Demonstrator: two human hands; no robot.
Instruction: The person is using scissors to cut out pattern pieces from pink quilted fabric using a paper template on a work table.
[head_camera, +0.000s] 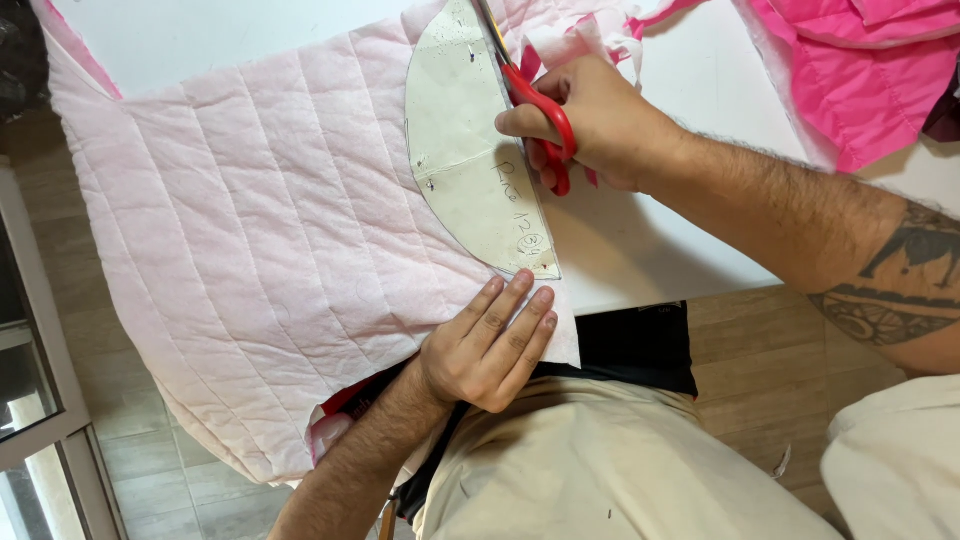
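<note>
Just above the left fingers (520, 305), the paper pattern (470, 150).

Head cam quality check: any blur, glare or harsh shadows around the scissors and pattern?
Head view: sharp, even light; no glare on the white table; soft shadow under the right hand with the red scissors; paper pattern and left hand crisp; slight wide-angle stretch at edges.
</note>
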